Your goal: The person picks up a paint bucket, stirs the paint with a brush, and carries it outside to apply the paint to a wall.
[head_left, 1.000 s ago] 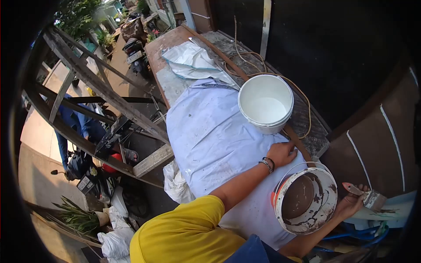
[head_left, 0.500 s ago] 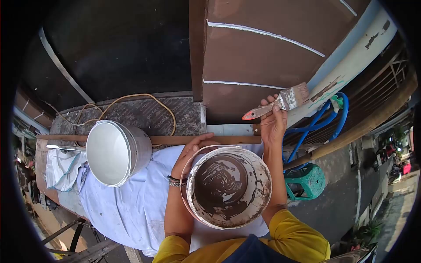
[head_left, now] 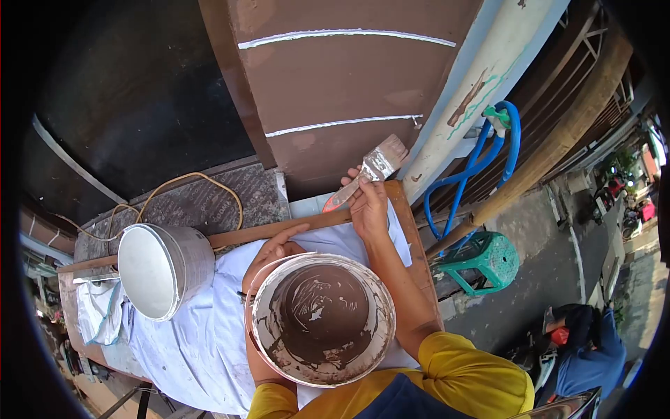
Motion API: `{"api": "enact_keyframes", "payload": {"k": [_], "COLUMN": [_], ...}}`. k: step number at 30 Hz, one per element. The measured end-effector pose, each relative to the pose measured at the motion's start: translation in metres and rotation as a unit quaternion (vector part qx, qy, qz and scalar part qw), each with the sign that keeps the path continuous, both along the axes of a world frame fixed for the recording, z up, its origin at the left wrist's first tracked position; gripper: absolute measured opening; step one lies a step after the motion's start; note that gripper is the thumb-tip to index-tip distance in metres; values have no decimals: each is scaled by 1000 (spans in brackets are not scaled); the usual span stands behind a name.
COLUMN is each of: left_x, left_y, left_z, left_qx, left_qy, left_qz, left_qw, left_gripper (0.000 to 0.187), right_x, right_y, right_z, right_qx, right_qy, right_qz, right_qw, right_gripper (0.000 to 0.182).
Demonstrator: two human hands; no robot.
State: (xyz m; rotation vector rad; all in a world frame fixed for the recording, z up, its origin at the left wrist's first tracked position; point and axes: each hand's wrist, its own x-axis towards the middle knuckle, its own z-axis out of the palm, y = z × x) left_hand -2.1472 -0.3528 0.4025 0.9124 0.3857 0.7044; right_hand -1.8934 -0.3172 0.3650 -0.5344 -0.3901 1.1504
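A white bucket of brown paint [head_left: 262, 335] sits close in front of my body, its inner wall streaked with brown. My left hand [head_left: 272, 250] curves around the bucket's far left side with the fingers reaching past the rim; the palm is hidden. The bucket's thin handle lies beside that wrist. My right hand [head_left: 368, 206] is closed around the handle of a flat paintbrush [head_left: 380, 162]. Its brown-stained bristles point up and right, near the brown wall [head_left: 335, 84] with white lines across it. The orange handle end points down and left.
A second, white-topped bucket [head_left: 150, 272] lies tilted on a white cloth [head_left: 188, 349] over a table. At the right are a white pipe [head_left: 481, 91], a blue hose [head_left: 453, 178], a bamboo pole [head_left: 537, 178] and a green stool [head_left: 481, 262]. A person [head_left: 586, 349] is at lower right.
My view has turned and shifted right, so the wall, table and buckets appear further left. The brush is still in my right hand. A person now shows at lower right.
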Motion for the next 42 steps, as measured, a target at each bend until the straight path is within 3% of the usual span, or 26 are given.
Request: {"api": "enact_keyframes", "payload": {"k": [2,7,10,22,28,42], "left_x": [-4,13,9,4,5,5], "left_y": [3,-7,1,10,12,10], "left_z": [-11,-1,-11,-15,-22,-21], "left_qx": [-14,-9,61,26,72,43], "left_qy": [-32,-47,22,-55,-15,-33], "left_qz": [-11,74,88,32,56,54], "left_qw": [999,996,994,998,996,997], "left_gripper": [81,80,85,74,79,74], "right_x": [-2,-14,-17,2,14,28], "right_y": [7,30,37,58,64,75], "right_z": [1,0,4,-17,-20,-17], "right_qx": [2,8,18,82,93,130], "right_qy": [10,29,46,124,145,154], "right_qz": [-23,-69,-65,-50,-50,-34], "right_qw": [1000,997,997,988,984,979], "right_gripper": [31,30,30,27,31,28]}}
